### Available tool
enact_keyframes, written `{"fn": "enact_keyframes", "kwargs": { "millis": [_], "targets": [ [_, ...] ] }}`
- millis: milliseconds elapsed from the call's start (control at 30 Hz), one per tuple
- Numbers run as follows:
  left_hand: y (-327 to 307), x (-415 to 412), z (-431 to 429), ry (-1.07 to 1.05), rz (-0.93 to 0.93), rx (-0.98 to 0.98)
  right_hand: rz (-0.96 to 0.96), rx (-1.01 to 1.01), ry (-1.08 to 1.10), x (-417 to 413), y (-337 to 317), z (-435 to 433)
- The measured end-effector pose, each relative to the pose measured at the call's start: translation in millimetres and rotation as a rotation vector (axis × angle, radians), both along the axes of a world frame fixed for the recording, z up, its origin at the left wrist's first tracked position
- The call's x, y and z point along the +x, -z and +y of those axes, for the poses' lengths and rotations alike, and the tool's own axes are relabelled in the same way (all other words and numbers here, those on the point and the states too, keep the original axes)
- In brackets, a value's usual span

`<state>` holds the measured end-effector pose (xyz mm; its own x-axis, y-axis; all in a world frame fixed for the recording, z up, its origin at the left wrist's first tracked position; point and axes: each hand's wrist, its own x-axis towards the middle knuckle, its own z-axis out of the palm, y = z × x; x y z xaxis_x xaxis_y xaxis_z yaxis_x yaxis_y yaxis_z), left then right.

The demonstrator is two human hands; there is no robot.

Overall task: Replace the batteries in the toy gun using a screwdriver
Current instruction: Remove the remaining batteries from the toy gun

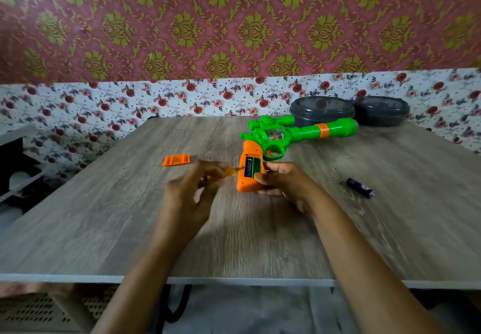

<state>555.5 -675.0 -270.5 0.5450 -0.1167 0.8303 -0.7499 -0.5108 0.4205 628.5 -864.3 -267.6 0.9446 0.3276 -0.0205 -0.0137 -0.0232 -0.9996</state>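
Head view: battery (249,167) inside toy gun (299,133) grip

We count one gun (299,136), one screwdriver (232,171), one cover (176,160), two batteries, a loose battery (360,188) and a fitted battery (249,167), and two tubs far right: left tub (322,111), right tub (381,112).

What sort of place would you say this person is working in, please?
Probably a room in a home: ornate damask wallpaper above a floral strip covers the wall, and a wood-grain table holds a toy gun and two lidded grey tubs.
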Motion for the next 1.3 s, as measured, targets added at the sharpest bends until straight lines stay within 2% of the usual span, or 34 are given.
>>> {"fn": "enact_keyframes", "kwargs": {
  "millis": [100, 200, 467, 600, 700, 867, 933, 1133, 1200, 1300],
  "targets": [
    [-4.4, -0.3, 4.5, -0.064, -0.023, -0.187, -0.009, -0.006, -0.012, -0.6, -0.7, -0.2],
    [-8.8, 8.4, 2.3, -0.127, -0.037, -0.222, -0.008, -0.004, -0.02, -0.9, -1.4, 1.5],
    [-27.4, 40.7, -9.3, -0.167, -0.147, 0.075, -0.03, -0.018, -0.027, -3.8, -4.2, 3.7],
    [-24.7, 42.9, -8.2, -0.213, -0.188, 0.096, -0.04, -0.011, -0.018, -5.7, -5.6, 5.1],
    [-24.1, 41.2, -6.7, -0.231, -0.162, 0.023, -0.027, 0.019, 0.011, -5.7, -5.8, 5.8],
    [-25.8, 50.1, 4.7, -0.238, 0.033, -0.284, -0.028, 0.021, 0.044, -10.3, -6.7, 7.5],
    [-30.9, 51.5, 2.6, -0.267, 0.05, -0.245, -0.021, 0.031, 0.042, -10.9, -6.7, 7.7],
    [-51.5, 52.5, -21.2, -0.318, -0.034, 0.131, -0.04, -0.01, -0.008, -13.3, -8.5, 6.0],
    [-51.0, 57.0, -24.2, -0.358, -0.019, 0.103, -0.025, 0.005, 0.017, -13.1, -7.6, 7.3],
    [-46.4, 62.1, -24.2, -0.427, 0.009, -0.041, -0.002, 0.016, 0.054, -10.3, -6.0, 9.0]
  ]
}}
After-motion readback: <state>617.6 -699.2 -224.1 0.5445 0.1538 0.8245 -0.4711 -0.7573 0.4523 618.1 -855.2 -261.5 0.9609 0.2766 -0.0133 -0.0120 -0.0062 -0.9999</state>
